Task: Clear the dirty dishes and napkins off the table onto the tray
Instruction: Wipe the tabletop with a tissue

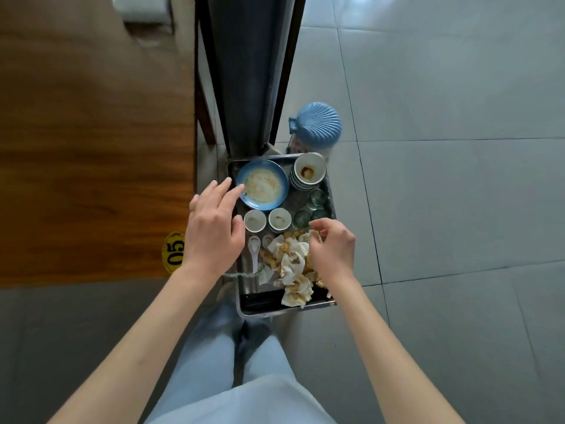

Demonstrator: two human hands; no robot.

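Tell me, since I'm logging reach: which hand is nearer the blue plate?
Left. The left hand has fingertips at the blue plate rim; the right hand is over the napkins.

A floor of large pale grey tiles with thin dark joints is seen to the right of the fingers, with soft light reflected at its far end. A wooden table bearing a yellow oval tag marked 05 lies to their left. A dark chair frame stands beyond them.
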